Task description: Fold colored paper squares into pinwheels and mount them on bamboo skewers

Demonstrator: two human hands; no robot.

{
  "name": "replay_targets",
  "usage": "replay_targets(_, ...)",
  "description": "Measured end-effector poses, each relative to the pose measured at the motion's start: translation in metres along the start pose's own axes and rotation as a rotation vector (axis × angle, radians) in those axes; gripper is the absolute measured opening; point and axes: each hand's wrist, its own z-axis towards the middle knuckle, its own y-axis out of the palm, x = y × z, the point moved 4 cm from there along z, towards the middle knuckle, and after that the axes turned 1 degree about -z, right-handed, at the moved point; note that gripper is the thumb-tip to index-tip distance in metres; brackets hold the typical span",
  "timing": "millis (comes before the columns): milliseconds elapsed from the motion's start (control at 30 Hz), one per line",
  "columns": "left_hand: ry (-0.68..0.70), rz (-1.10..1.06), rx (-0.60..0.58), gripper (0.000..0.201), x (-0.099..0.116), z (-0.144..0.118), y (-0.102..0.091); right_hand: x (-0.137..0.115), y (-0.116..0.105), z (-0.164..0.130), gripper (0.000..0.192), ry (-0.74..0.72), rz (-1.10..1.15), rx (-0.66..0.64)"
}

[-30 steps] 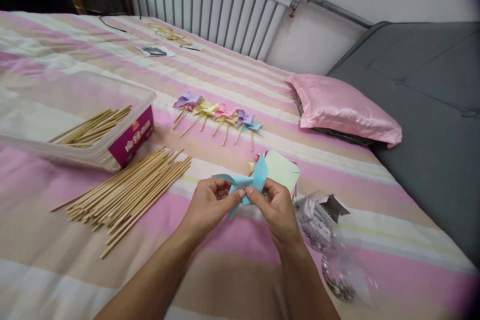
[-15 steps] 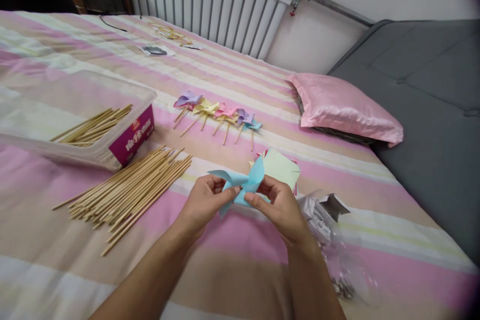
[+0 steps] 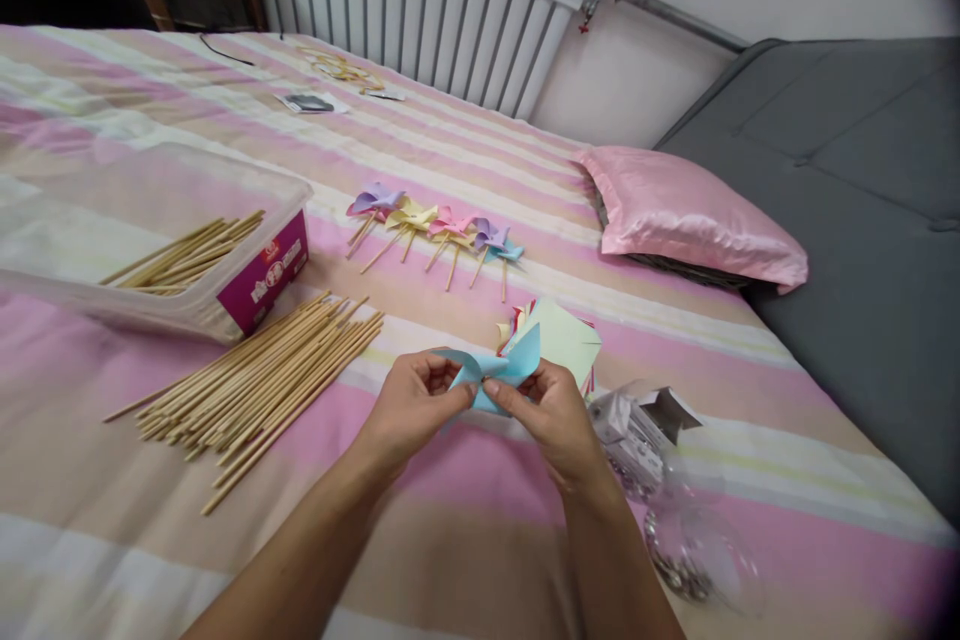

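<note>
A light blue folded paper pinwheel (image 3: 504,369) is held between both hands above the striped bedsheet. My left hand (image 3: 409,410) pinches its left side with thumb and forefinger. My right hand (image 3: 551,417) pinches its centre from the right. Just behind the hands lies a small stack of coloured paper squares (image 3: 561,337), pale green on top. Several finished pinwheels on sticks (image 3: 435,225) lie in a row further back.
A pile of bamboo sticks (image 3: 259,380) lies on the left, beside a clear plastic box (image 3: 161,240) with more sticks in it. A clear bag with small metal pieces (image 3: 660,480) lies on the right. A pink pillow (image 3: 686,215) and a grey mattress (image 3: 862,220) are at right.
Both hands have turned and refolded the blue pinwheel slightly; its blades sit lower and closer to the fingers. Nothing else has moved.
</note>
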Motion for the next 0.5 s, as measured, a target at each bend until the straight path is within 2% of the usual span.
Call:
replay_targets(100, 0.027, -0.001, 0.019, 0.01, 0.0, 0.0, 0.0, 0.0, 0.0, 0.001, 0.012, 0.011, 0.024, 0.045)
replay_targets(300, 0.17, 0.052, 0.086, 0.034, -0.001, 0.002, -0.004, 0.007, -0.001, 0.002, 0.024, 0.07, 0.158, 0.206)
replay_targets(367, 0.26, 0.142, 0.122, 0.036, 0.001, 0.0, -0.006, 0.01, 0.002, 0.003, 0.027, 0.093, 0.197, 0.204)
replay_targets(500, 0.389, 0.352, 0.207, 0.027, 0.004, -0.004, -0.008, 0.011, 0.006, 0.003, 0.022, 0.106, 0.236, 0.139)
